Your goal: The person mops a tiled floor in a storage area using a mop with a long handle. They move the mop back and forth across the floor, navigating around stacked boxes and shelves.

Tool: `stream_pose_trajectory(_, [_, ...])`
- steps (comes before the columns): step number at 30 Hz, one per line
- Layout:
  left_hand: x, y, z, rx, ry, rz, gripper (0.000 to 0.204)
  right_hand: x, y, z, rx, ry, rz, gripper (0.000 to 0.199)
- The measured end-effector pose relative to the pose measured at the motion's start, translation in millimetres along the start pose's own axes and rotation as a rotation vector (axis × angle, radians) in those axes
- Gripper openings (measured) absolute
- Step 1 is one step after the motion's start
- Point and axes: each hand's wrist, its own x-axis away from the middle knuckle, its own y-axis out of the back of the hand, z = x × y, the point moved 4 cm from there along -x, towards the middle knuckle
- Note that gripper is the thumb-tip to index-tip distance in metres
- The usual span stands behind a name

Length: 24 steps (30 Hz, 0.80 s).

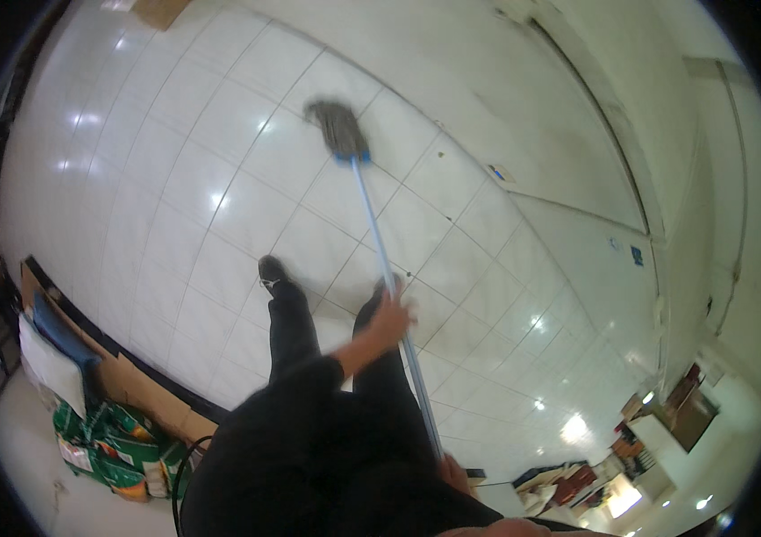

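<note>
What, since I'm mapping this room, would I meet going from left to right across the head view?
Green bags → left shoe → mop head → left hand → right hand → small blue wall patch.

We're in bright light here, glare spotting the glossy floor (246,224) at left and lower right! We catch the mop head (338,130) softened by blur, a lit patch (624,495) burnt out low right, straight edges bowing, corners sinking into black.

mop head (341,132): matt, rough cloth | mop handle (373,228): smooth | floor tiles (185,234): glossy
</note>
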Motion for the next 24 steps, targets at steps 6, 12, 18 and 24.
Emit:
stream_pose_trajectory(6, [-8.2, -83.3, -19.1, 0.051, 0.112, -0.042, 0.032, -15.5, -30.2, -89.6, -0.102, -0.197, 0.024, 0.038])
stream_pose_trajectory(12, [-135.0, 94.3, 87.1, -0.388, 0.100, -0.079, 0.027, -159.0, -52.2, 67.2, -0.439, 0.131, -0.028, 0.042])
stream_pose_trajectory(18, [-0.5, -80.2, -36.1, 0.127, -0.190, 0.244, 0.014, -1.0, -68.3, -91.7, -0.357, -0.217, 0.123, 0.045])
stream_pose_trajectory(24, [30.9, -128.0, -143.7, -0.061, -0.310, 0.475, 0.017, 70.6, -221.5, -266.4, -0.293, -0.549, 0.027, 0.044])
